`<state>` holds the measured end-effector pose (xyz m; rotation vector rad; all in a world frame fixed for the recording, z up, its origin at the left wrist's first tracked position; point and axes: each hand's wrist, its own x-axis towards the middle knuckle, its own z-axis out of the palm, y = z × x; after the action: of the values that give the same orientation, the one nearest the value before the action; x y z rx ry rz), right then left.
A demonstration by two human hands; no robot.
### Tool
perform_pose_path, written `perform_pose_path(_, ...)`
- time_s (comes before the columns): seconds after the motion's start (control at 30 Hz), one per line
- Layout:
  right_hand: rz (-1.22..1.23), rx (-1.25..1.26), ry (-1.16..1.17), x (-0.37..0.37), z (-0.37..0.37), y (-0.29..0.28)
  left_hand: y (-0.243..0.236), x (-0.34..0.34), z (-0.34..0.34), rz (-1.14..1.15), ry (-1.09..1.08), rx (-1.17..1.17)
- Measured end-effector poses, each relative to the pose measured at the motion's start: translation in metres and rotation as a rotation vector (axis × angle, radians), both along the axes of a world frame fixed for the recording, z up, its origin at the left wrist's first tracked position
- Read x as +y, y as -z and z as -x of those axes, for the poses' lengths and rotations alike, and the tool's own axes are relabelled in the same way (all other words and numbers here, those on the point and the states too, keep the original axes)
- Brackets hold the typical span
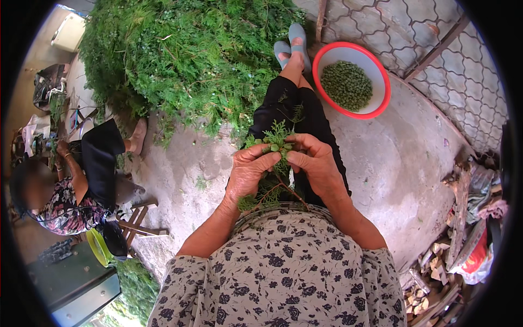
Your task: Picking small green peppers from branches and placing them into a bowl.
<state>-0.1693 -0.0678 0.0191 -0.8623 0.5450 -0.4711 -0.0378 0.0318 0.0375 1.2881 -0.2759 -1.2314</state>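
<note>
Over my lap I hold an evergreen sprig (279, 132) with flat, scaly leaves and small green cones (278, 147). My left hand (251, 170) pinches it from the left, thumb and finger beside the cone cluster. From the other side my right hand (318, 163) closes thumb and finger at the same cluster; whether a single cone sits in that pinch is hidden. The sprig's brown stem (291, 191) hangs down toward my patterned shirt. Beyond my right knee, a white basin with a red rim (388, 90) holds a heap of green cones (347, 84).
A big pile of cut evergreen branches (185, 60) lies ahead, left of my feet. At the left another person (68, 191) sits by a wooden stool (139, 223). Wire mesh (414, 32) borders the far right; firewood and bags (474, 250) lie at the near right.
</note>
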Motion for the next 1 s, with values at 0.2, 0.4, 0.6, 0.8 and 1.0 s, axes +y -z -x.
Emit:
perform_pose_path(0.2,-0.033,-0.065,0.037,0.001,-0.002,0.000,-0.001,0.000,0.000,-0.048,-0.023,0.100)
perform_pose_path(0.4,-0.056,-0.083,-0.002,-0.002,0.000,0.007,-0.001,0.000,-0.001,-0.096,0.011,0.130)
perform_pose_path(0.6,-0.143,-0.017,-0.053,-0.006,0.003,0.005,-0.001,0.003,0.000,-0.058,0.037,0.122)
perform_pose_path(0.8,-0.312,-0.080,-0.091,-0.001,0.003,0.005,0.009,0.004,-0.001,0.014,0.069,0.155)
perform_pose_path(1.0,0.497,0.206,0.026,0.002,0.007,-0.011,0.007,0.004,0.002,-0.011,0.024,0.139)
